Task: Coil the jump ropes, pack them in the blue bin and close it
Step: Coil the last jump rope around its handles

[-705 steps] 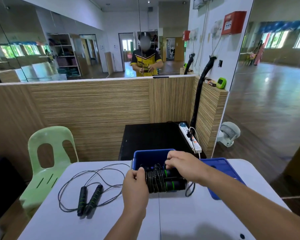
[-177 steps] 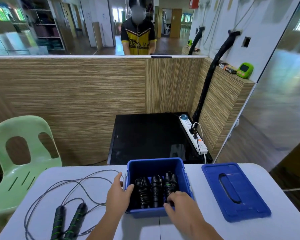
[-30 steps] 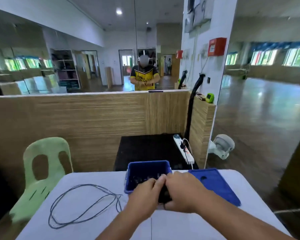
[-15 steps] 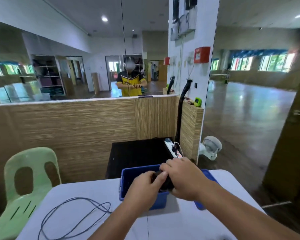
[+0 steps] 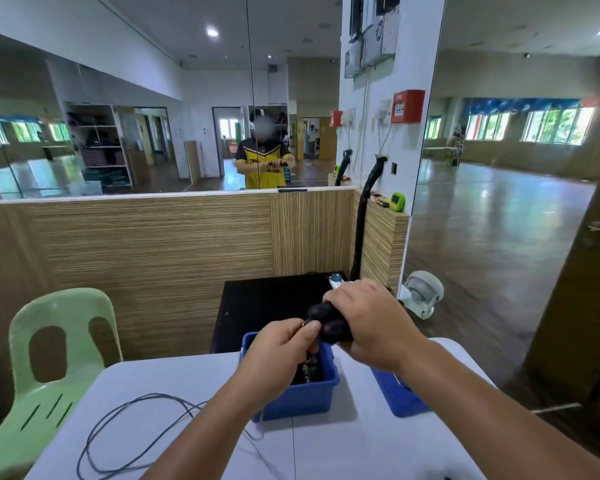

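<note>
Up off the surface came the two black handles. Seconds earlier they had lain at the left among the loose cord, and at this moment you had them raised above the blue bin. Your right grip was wrapped round both handles, which sat side by side, with your fingers curled over the top. Your left grip pinched the cord right where it left the handles, thumb and forefinger closed on it. Lower down, the thin cord trailed in wide, loose loops over the left part of the surface, not yet coiled. Inside the bin, coiled ropes showed dark toward the right side, half hidden behind your left grip. The bin itself stood open near the far edge of the surface. The blue lid lay flat just right of the bin, off it and partly covered by your right forearm. A pale green plastic chair stood at the left edge of the surface.
</note>
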The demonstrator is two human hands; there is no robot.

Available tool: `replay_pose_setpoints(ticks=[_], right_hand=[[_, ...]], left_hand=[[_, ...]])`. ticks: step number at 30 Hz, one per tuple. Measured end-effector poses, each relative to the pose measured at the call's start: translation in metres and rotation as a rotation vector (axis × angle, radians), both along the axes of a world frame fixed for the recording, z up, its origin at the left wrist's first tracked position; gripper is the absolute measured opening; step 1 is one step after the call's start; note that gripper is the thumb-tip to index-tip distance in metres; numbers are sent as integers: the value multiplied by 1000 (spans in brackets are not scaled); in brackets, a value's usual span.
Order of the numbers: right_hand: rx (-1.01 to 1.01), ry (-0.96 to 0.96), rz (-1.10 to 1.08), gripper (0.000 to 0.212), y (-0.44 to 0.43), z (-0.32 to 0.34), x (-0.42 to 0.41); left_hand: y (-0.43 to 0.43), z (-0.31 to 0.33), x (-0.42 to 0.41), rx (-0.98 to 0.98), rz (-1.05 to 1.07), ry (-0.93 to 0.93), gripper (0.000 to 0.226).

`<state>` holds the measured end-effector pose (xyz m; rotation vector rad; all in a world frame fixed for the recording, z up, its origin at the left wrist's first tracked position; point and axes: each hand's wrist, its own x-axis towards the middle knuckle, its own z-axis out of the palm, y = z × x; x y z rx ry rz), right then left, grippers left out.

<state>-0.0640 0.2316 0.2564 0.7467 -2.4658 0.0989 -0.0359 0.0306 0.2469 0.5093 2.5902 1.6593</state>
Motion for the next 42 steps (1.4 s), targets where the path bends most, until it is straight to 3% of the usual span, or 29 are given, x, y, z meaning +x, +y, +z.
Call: replay_pose_setpoints(ticks=[6, 9, 16, 19, 25, 32, 42], right_hand=[[-61, 4, -16, 43, 3, 7, -2], [-220, -62, -33, 43, 8, 8, -4], [-991, -497, 225, 30, 1, 8, 11], [-1351, -664, 317, 35, -6, 8, 14], [-1855, -839, 582, 42, -17, 6, 17], [-2076, -847, 786, 43, -21, 4, 15], [-2178, -766, 918, 43, -22, 9, 15]], left_hand=[[-7, 5, -1, 3, -34, 15, 41], [-14, 7, -3, 18, -45, 3, 40], [-15, 12, -3, 259, -93, -136, 45], [-13, 8, -2, 299, -94, -158, 46], [4, 4, 0, 334, -93, -187, 44], [18, -7, 1, 284, -36, -63, 43], [23, -17, -1, 344, -19, -103, 45]])
